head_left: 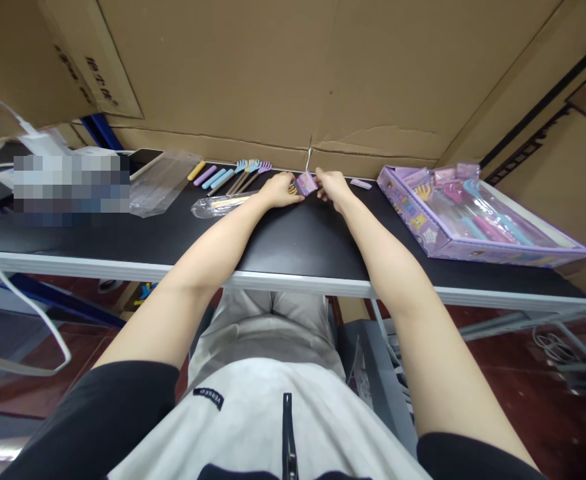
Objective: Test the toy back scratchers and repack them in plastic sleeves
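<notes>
My left hand (279, 191) is closed around the head end of a back scratcher in a clear plastic sleeve (210, 207). Its yellow claw (292, 189) peeks out by the fingers, and the sleeve runs out to the left beneath my forearm. Between both hands stands a small purple printed card (306, 184), with my left fingertips at its lower left edge. The curled fingers of my right hand (333, 187) pinch at the card's right edge; their tips are partly hidden. Just left of my left hand lie several unwrapped back scratchers (250, 177) with blue, yellow and purple claws.
Coloured handles (205, 175) and flat clear bags (165, 180) lie farther left on the black table (293, 240). A purple display box (503, 250) with packed back scratchers stands at right, a small purple card (361, 184) nearby. Cardboard (273, 80) walls the back; a white cable (23, 293) loops at left.
</notes>
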{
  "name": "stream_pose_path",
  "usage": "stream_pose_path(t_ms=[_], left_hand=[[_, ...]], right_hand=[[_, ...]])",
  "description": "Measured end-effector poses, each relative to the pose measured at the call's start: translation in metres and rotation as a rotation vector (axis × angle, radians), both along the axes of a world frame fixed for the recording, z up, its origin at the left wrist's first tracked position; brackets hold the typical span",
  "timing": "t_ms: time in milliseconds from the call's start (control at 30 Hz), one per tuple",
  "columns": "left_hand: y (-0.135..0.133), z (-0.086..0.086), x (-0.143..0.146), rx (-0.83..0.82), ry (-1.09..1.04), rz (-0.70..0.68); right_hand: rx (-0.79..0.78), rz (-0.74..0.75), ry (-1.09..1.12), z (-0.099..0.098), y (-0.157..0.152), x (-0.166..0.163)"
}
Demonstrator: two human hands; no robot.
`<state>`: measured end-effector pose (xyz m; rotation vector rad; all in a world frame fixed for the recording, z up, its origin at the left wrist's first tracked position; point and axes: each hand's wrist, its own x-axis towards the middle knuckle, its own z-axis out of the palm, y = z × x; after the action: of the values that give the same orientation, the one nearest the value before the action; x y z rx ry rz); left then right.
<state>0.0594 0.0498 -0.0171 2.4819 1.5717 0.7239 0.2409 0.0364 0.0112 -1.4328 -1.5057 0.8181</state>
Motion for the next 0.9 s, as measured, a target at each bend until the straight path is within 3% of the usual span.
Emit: stream_pose_path(t_ms=[133,333,533,667,767,900], left_hand=[[-0.004,0.007,-0.001,-0.038,-0.026,-0.004],[0.0,0.027,-0.023,-0.228,-0.015,0.088],[-0.01,0.04,-0.027,-0.361,-0.009,0.034],[-0.017,0.043,-0.021,-0.339,-0.098,0.098],[-0.016,0.042,-0.02,-0.24,-0.4,0.203],[-0.002,0.041,-0.016,-0.066,-1.159,0.273]], right_hand=[[0.076,-0.017,-0.13,-0.007,0.007,0.005],[0.255,-0.091,-0.447,-0.005,0.013,0.013],[0.402,-0.091,-0.451,-0.006,0.013,0.019],[0.397,-0.083,-0.435,-0.004,0.014,0.016],[0.43,-0.062,-0.425,-0.005,0.02,0.012],[0.455,0.02,-0.408,-0.007,0.017,0.002]])
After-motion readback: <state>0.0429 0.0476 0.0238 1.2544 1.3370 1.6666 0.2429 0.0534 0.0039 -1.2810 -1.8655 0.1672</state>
